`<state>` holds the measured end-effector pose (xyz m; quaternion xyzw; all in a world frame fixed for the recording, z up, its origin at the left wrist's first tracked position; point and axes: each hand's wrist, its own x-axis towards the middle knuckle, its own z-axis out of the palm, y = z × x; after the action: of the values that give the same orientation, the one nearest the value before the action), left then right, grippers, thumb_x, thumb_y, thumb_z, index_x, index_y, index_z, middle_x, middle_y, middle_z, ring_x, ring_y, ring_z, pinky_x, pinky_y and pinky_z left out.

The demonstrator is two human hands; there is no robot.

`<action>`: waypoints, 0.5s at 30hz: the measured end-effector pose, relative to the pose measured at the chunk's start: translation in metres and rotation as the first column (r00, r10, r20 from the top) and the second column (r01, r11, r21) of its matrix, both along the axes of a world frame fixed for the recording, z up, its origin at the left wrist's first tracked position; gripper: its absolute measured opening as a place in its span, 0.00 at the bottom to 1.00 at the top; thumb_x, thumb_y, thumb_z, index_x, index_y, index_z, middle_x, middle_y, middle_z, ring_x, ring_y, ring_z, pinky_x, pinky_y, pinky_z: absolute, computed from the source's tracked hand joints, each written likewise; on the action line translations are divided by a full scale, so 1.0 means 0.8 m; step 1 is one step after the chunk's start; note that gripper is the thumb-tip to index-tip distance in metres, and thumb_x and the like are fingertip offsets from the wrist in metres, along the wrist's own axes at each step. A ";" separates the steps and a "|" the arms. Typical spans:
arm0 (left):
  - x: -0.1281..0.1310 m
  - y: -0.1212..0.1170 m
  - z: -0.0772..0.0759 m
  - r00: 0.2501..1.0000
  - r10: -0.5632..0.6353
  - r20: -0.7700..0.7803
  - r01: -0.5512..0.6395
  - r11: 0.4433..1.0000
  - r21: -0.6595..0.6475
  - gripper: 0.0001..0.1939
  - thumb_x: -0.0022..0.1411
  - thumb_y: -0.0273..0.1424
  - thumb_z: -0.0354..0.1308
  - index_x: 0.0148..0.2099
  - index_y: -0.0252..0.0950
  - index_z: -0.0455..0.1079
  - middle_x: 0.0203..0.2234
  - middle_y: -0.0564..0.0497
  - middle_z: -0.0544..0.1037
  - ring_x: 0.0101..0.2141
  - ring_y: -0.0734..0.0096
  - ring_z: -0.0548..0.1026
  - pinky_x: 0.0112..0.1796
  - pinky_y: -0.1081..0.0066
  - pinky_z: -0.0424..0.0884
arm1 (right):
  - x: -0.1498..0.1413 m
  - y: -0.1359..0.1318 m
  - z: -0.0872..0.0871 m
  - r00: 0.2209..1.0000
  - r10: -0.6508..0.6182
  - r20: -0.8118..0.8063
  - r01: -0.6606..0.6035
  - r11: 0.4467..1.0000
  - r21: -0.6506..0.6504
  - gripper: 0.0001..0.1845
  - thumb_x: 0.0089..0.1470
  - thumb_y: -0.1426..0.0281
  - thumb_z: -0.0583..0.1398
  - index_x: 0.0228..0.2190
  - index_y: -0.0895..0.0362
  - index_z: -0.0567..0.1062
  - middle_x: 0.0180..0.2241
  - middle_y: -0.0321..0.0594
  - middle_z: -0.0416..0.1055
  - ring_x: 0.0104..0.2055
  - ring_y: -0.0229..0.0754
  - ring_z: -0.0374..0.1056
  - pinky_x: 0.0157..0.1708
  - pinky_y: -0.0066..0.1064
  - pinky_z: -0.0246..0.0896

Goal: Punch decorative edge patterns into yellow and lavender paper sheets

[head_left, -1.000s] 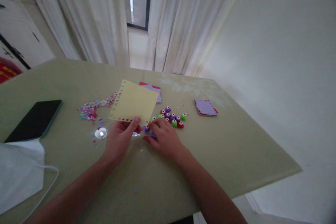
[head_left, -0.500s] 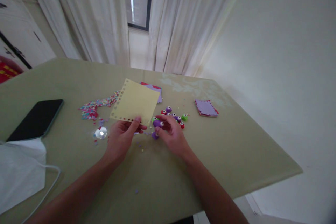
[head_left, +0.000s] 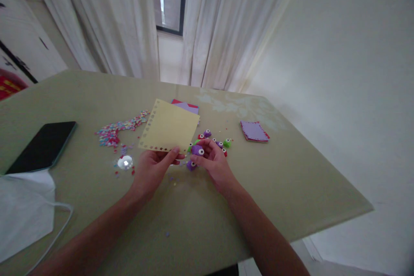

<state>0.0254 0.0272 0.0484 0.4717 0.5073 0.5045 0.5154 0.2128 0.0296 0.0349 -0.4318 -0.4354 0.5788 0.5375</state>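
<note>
Left hand (head_left: 152, 169) clamped on yellow sheet (head_left: 170, 126); right hand (head_left: 217, 165) clamped on purple one-eyed figure (head_left: 196, 150).
Left to right: phone (head_left: 42, 146) on table (head_left: 291, 189), at nine o'clock from left hand; loose confetti (head_left: 111, 133) at ten; yellow sheet at one o'clock, lower edge between thumb and fingers, holes along two edges; purple one-eyed figure at ten o'clock from right hand, pinched between thumb and fingers; more one-eyed figures (head_left: 220, 144) at twelve; stack of square sheets (head_left: 254, 131) at two.
</note>
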 end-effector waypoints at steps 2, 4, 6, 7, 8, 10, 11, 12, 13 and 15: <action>0.000 0.000 -0.001 1.000 0.007 -0.001 -0.007 1.000 0.002 0.23 0.52 0.53 0.73 0.33 0.36 0.82 0.28 0.42 0.87 0.30 0.53 0.85 0.32 0.63 0.80 | 0.001 0.000 -0.003 1.000 -0.005 -0.026 0.004 1.000 -0.024 0.26 0.40 0.69 0.77 0.40 0.52 0.75 0.38 0.34 0.77 0.42 0.42 0.73 0.42 0.33 0.68; 0.001 0.001 -0.002 1.000 0.011 -0.001 -0.011 1.000 0.004 0.22 0.52 0.52 0.73 0.32 0.37 0.83 0.27 0.43 0.87 0.30 0.54 0.85 0.32 0.64 0.80 | 0.001 0.000 -0.004 0.999 -0.014 -0.048 0.012 0.998 -0.054 0.26 0.40 0.70 0.77 0.41 0.52 0.75 0.38 0.34 0.77 0.41 0.41 0.73 0.42 0.33 0.67; 0.001 0.001 -0.003 1.000 0.010 0.002 -0.010 1.000 0.004 0.21 0.52 0.52 0.73 0.32 0.37 0.83 0.27 0.43 0.87 0.29 0.55 0.84 0.32 0.64 0.80 | 0.000 -0.001 -0.003 0.996 -0.024 -0.082 0.017 0.996 -0.086 0.26 0.41 0.69 0.77 0.42 0.53 0.75 0.36 0.34 0.77 0.38 0.40 0.73 0.39 0.32 0.67; 0.001 0.001 -0.004 1.000 0.010 0.003 -0.010 1.000 0.004 0.21 0.53 0.51 0.73 0.32 0.37 0.83 0.27 0.43 0.87 0.29 0.55 0.84 0.32 0.64 0.80 | 0.000 -0.001 -0.002 0.994 -0.022 -0.105 0.011 0.995 -0.101 0.26 0.42 0.68 0.77 0.41 0.53 0.75 0.35 0.34 0.77 0.36 0.40 0.72 0.37 0.31 0.66; 0.001 0.000 -0.004 1.000 0.009 0.005 -0.009 1.000 0.004 0.21 0.53 0.51 0.73 0.32 0.37 0.83 0.27 0.44 0.87 0.29 0.55 0.84 0.32 0.64 0.80 | 0.000 -0.001 -0.001 0.991 -0.016 -0.131 0.001 0.994 -0.113 0.25 0.42 0.67 0.77 0.41 0.53 0.74 0.34 0.33 0.77 0.35 0.39 0.72 0.36 0.31 0.66; 0.001 0.000 -0.005 1.000 0.009 0.003 -0.009 1.000 0.007 0.20 0.53 0.50 0.72 0.32 0.37 0.83 0.27 0.44 0.87 0.29 0.55 0.84 0.32 0.64 0.80 | 0.000 -0.002 0.002 0.983 -0.001 -0.182 -0.023 0.991 -0.130 0.25 0.42 0.66 0.78 0.39 0.53 0.74 0.33 0.33 0.78 0.33 0.38 0.73 0.34 0.30 0.66; 0.002 0.000 -0.005 1.000 0.009 0.002 -0.009 1.000 0.009 0.20 0.54 0.50 0.72 0.33 0.37 0.83 0.27 0.44 0.87 0.30 0.55 0.85 0.33 0.64 0.80 | -0.001 -0.002 0.003 0.980 0.011 -0.200 -0.039 0.990 -0.137 0.26 0.42 0.66 0.79 0.39 0.53 0.74 0.34 0.34 0.78 0.34 0.38 0.73 0.35 0.30 0.67; 0.002 -0.001 -0.005 1.000 0.007 -0.001 -0.007 1.000 0.013 0.20 0.54 0.50 0.72 0.33 0.37 0.83 0.28 0.44 0.87 0.30 0.55 0.85 0.33 0.64 0.80 | -0.001 -0.003 0.004 0.977 0.025 -0.211 -0.056 0.988 -0.143 0.27 0.41 0.66 0.79 0.41 0.53 0.75 0.35 0.34 0.79 0.34 0.39 0.74 0.36 0.30 0.68; 0.002 -0.001 -0.005 1.000 0.005 -0.003 -0.005 1.000 0.016 0.20 0.54 0.50 0.72 0.33 0.37 0.83 0.28 0.44 0.87 0.30 0.55 0.85 0.33 0.64 0.80 | -0.001 -0.003 0.005 0.975 0.039 -0.218 -0.072 0.987 -0.146 0.28 0.41 0.66 0.79 0.43 0.53 0.77 0.35 0.35 0.79 0.35 0.39 0.75 0.36 0.31 0.69; 0.002 -0.001 -0.005 1.000 0.000 -0.009 0.000 1.000 0.022 0.19 0.55 0.50 0.71 0.33 0.37 0.83 0.28 0.44 0.87 0.30 0.55 0.85 0.33 0.64 0.80 | -0.002 -0.002 0.004 0.975 0.058 -0.215 -0.088 0.987 -0.135 0.31 0.40 0.65 0.80 0.46 0.53 0.79 0.36 0.35 0.80 0.35 0.39 0.75 0.36 0.31 0.70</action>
<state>0.0269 0.0264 0.0445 0.4795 0.5040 0.5079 0.5080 0.2113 0.0280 0.0384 -0.3895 -0.3491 0.6704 0.5263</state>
